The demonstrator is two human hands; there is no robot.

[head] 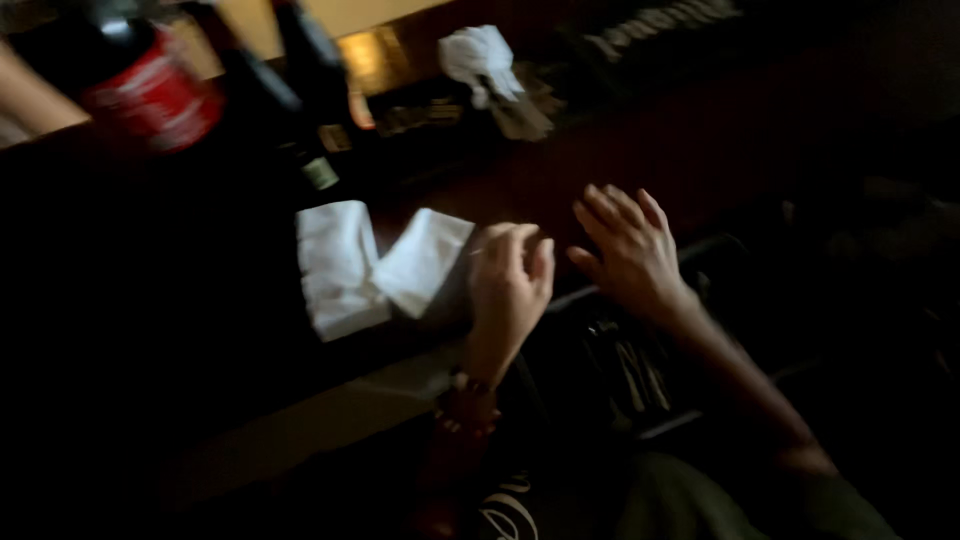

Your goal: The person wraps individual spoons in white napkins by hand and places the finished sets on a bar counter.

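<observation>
A white folded cloth (372, 265) lies on a dark counter (620, 150). My left hand (508, 285) has its fingers curled on the cloth's right edge, pinching it. My right hand (625, 250) hovers just to the right with fingers spread and nothing in it, above the counter's front edge. The picture is dim and blurred by motion.
Dark bottles (290, 90) stand at the back left, one with a red label (150, 95). A crumpled white cloth (482, 60) lies at the back. Below the counter edge a dark tray (640, 370) holds metal utensils. Another person's arm (30, 100) shows at far left.
</observation>
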